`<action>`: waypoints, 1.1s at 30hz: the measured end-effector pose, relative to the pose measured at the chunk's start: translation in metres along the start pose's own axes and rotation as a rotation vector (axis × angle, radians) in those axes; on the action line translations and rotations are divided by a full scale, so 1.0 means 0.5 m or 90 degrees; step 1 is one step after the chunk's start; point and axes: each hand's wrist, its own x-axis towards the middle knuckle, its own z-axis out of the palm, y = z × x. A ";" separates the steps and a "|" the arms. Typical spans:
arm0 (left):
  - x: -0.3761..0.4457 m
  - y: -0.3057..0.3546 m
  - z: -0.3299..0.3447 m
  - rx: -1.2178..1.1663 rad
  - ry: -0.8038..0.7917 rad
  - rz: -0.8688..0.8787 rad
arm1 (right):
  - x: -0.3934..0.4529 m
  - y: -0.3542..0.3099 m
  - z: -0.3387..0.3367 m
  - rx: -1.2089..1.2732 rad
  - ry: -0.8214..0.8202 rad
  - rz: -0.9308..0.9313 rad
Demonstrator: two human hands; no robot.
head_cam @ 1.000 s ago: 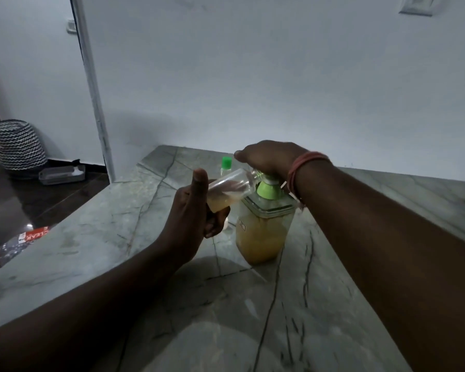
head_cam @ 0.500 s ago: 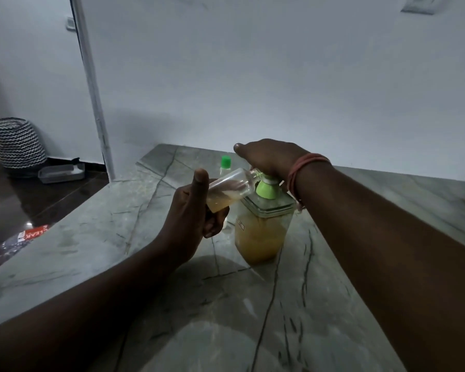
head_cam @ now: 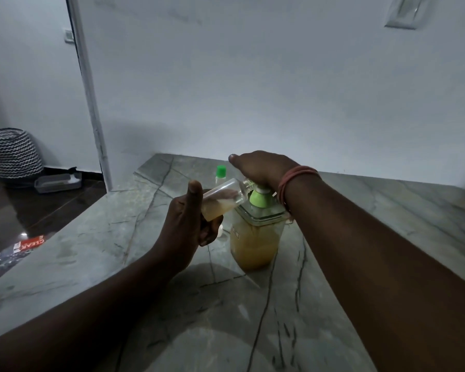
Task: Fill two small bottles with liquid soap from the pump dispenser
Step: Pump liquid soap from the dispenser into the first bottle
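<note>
Two bare forearms reach forward over a grey-green marble countertop [head_cam: 97,264] with dark veins. Nearest the viewer, the left hand [head_cam: 184,226] grips a small clear bottle [head_cam: 222,201] around its base, fingers curled round it and thumb pointing straight up. The bottle is tilted almost on its side, its mouth against the spout of the pump dispenser [head_cam: 255,237], and amber liquid soap pools in its lower half.

Just beside it, to the right, the dispenser stands upright on the countertop: a square clear jar, over half full of the same amber soap, with a light green pump collar. The right hand [head_cam: 261,167] rests palm down on top of the pump head, fingers fairly flat, gripping nothing. A reddish thread band [head_cam: 297,181] circles that wrist.

Behind the tilted bottle stands a second small bottle with a green cap [head_cam: 221,171], mostly hidden.

Farther back is a plain white wall. At far left, on the dark floor, sit a clear plastic tray [head_cam: 58,182] and a black-and-white zigzag basket [head_cam: 14,153].
</note>
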 end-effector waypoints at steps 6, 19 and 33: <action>-0.001 -0.002 -0.002 0.004 -0.004 -0.011 | -0.007 -0.020 -0.029 -0.063 -0.095 0.014; 0.003 -0.004 -0.004 -0.033 0.015 -0.036 | 0.016 0.009 -0.002 0.095 0.007 0.019; 0.006 -0.014 -0.010 -0.023 0.019 -0.035 | 0.031 0.003 -0.003 0.014 0.012 0.035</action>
